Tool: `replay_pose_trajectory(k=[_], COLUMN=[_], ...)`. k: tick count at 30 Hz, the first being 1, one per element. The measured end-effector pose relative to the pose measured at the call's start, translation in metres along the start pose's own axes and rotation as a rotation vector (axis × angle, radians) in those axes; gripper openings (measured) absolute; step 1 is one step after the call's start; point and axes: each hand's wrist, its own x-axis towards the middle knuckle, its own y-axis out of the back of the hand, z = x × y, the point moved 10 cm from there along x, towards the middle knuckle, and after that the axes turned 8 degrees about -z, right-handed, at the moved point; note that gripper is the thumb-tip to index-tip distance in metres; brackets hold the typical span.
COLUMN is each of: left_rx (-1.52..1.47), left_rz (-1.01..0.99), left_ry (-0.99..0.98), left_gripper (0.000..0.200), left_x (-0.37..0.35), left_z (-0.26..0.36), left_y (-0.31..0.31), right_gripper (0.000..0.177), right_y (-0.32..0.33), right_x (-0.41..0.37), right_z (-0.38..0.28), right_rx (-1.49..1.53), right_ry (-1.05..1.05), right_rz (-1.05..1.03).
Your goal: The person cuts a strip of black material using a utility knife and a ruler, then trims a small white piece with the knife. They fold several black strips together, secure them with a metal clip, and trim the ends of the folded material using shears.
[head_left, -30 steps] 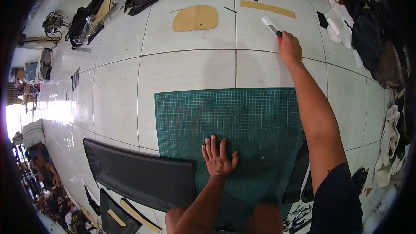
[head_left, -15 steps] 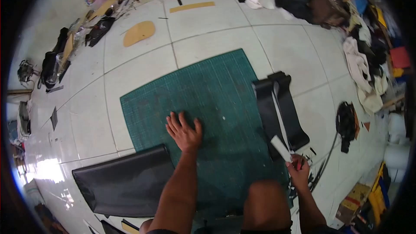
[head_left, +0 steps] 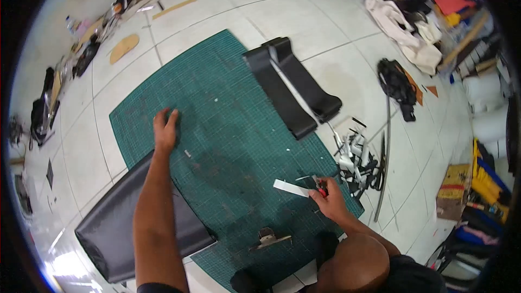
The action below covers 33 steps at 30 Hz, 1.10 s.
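My left hand [head_left: 165, 132] rests on the green cutting mat [head_left: 233, 108] near its left edge, with thumb and fingers apart and nothing in it. Over the mat's right part, my right hand [head_left: 332, 204] is closed around a white strip [head_left: 291, 188] and a small red-handled tool [head_left: 322, 190]; the tool's exact kind is hard to make out. A folded sheet of black material [head_left: 111, 230] lies under my left forearm, partly on the mat. Black material in two broad bands [head_left: 279, 95] lies across the mat's upper right edge.
Black and white offcuts [head_left: 355, 160] are heaped right of the mat, beside a long thin rod [head_left: 386, 163]. A metal clip [head_left: 268, 240] sits near my knee. Farther off are a tan oval piece [head_left: 124, 49], a black bundle [head_left: 399, 84] and a cardboard box [head_left: 455, 191].
The view has swung, shifting the mat and bands left. My right hand has come from beside the black bands to over the mat with the white strip. My left hand is nearer the mat's left edge.
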Motion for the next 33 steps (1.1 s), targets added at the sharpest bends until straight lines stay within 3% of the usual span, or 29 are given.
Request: replay_pose_trajectory(k=[3, 5, 7, 9, 11, 14, 17, 21, 23, 27, 30, 33], left_rx=[0.480, 0.271, -0.020, 0.149, 0.097, -0.235, -0.641, -0.893, -1.005, -0.934, -0.768, -0.845], left_rz=[0.017, -0.305, -0.678, -0.932, -1.105, -0.993, -0.916, -0.817, -0.720, -0.603, -0.630, -0.537], left_ry=[-0.373, -0.278, -0.222, -0.147, -0.204, 0.063, 0.238, 0.238, 0.226, 0.221, 0.009, 0.059], left_gripper=[0.027, 0.016, 0.006, 0.020, 0.028, 0.038, 0.046, 0.048, 0.045, 0.035, 0.031, 0.027], left_x=[-0.067, -0.121, -0.191, -0.259, -0.305, -0.321, -0.331, -0.354, -0.362, -0.364, -0.355, -0.359], left_z=[0.122, 0.153, 0.176, 0.203, 0.221, 0.203, 0.200, 0.202, 0.215, 0.220, 0.210, 0.211], left_y=[0.007, -0.027, -0.077, -0.116, -0.154, -0.200, -0.234, -0.258, -0.259, -0.237, -0.232, -0.236], right_gripper=[0.037, 0.032, 0.033, 0.032, 0.030, 0.036, 0.035, 0.033, 0.031, 0.028, 0.024, 0.019], right_y=[0.003, 0.017, 0.013, 0.011, 0.006, -0.010, -0.010, -0.015, -0.016, -0.009, -0.009, -0.003], right_x=[-0.011, -0.015, -0.016, -0.006, -0.009, -0.025, -0.035, -0.042, -0.035, -0.036, -0.037, -0.043], right_z=[0.020, -0.010, -0.018, -0.036, -0.055, -0.064, -0.060, -0.055, -0.051, -0.064, -0.063, -0.063], right_rx=[0.320, 0.069, 0.190, 0.294, 0.395, 0.744, 0.799, 0.914, 0.931, 0.867, 0.904, 0.935], right_ry=[0.012, -0.091, 0.022, 0.195, 0.373, 0.096, 0.210, 0.195, 0.241, 0.293, 0.456, 0.327], right_rz=[0.081, -0.047, -0.036, -0.006, 0.029, -0.284, -0.274, -0.436, -0.316, -0.270, -0.219, -0.245])
